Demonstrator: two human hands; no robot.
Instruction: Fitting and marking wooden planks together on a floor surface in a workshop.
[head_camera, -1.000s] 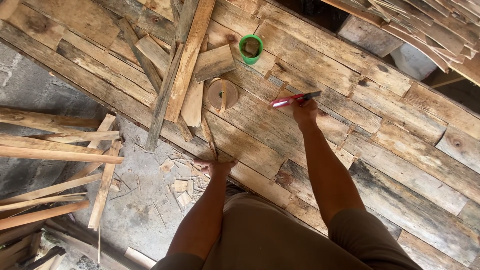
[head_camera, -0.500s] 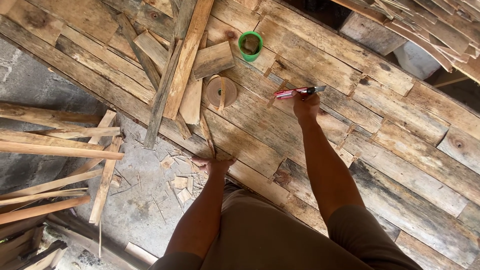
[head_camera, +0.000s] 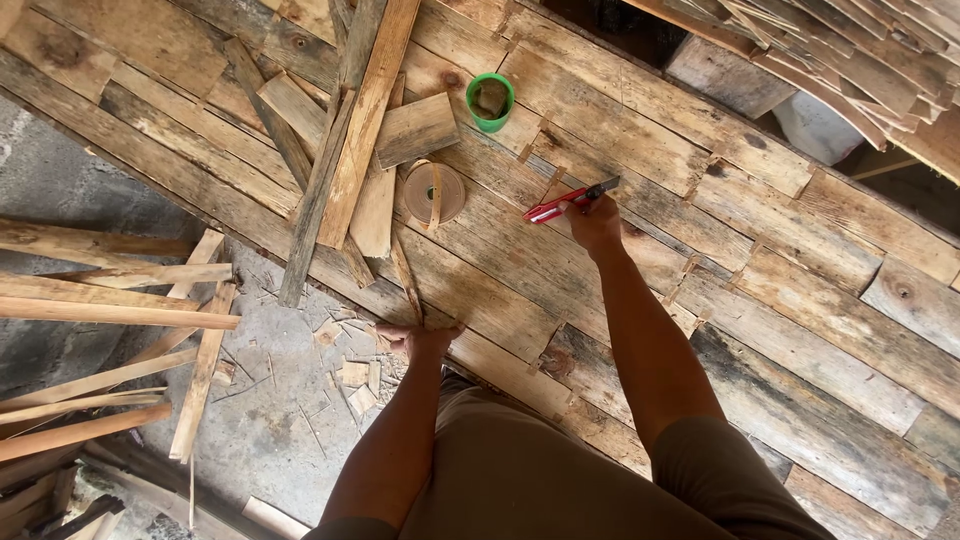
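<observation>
From the head view, a wide bench of rough, weathered planks runs slantwise across the scene. The right hand rests on the bench near its middle, its grip closed around a red utility knife whose dark tip points away from the person, toward the far edge of the bench. The left hand sits at the near edge of the bench, fingers curled over the plank edge; whether that grip holds anything beyond the edge itself I cannot tell. A thin wood sliver lies on the bench just beyond the left hand. Left of the knife lies a roll of brown tape, flat on the bench, and beyond the tape stands a green cup. Left of the tape a loose heap of wood offcuts lies on the bench, with one long board across them. Below the near edge of the bench, small wood scraps litter the grey floor, and long wooden slats lie further left
</observation>
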